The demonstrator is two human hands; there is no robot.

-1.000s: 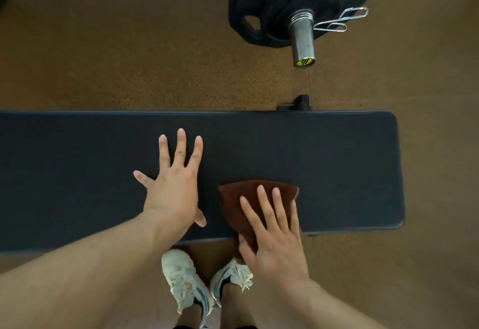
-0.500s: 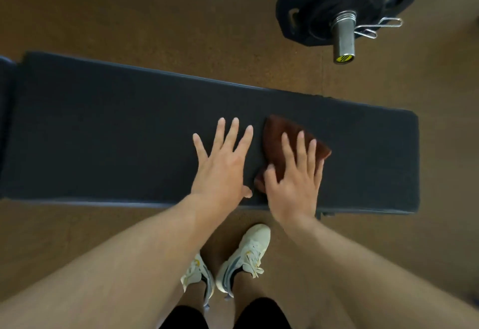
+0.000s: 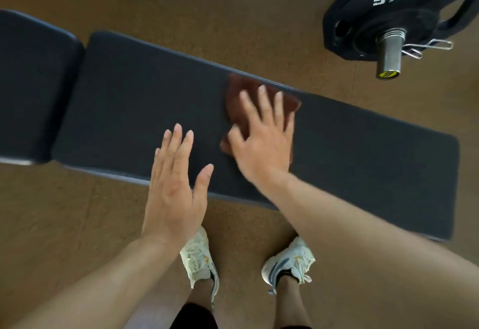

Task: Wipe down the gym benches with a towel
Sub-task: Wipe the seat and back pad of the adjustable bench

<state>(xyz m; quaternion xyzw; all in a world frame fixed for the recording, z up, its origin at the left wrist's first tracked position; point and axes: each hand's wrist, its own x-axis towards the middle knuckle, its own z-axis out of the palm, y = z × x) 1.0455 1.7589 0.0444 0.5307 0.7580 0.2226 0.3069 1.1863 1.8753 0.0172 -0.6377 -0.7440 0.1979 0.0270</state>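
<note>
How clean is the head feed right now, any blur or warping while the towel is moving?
Head view: the right hand and brown towel under it are smeared by motion blur, as is the bench edge at far right; the left hand and the 10KG plate read sharp; wide-angle distortion bows the bench; lighting is even, with no glare.

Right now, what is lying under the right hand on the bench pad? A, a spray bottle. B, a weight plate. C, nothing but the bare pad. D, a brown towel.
D: the right hand lies flat with straight fingers on a brown towel, which is spread on the dark bench pad; the weight plate sits apart, beyond the bench.
</note>
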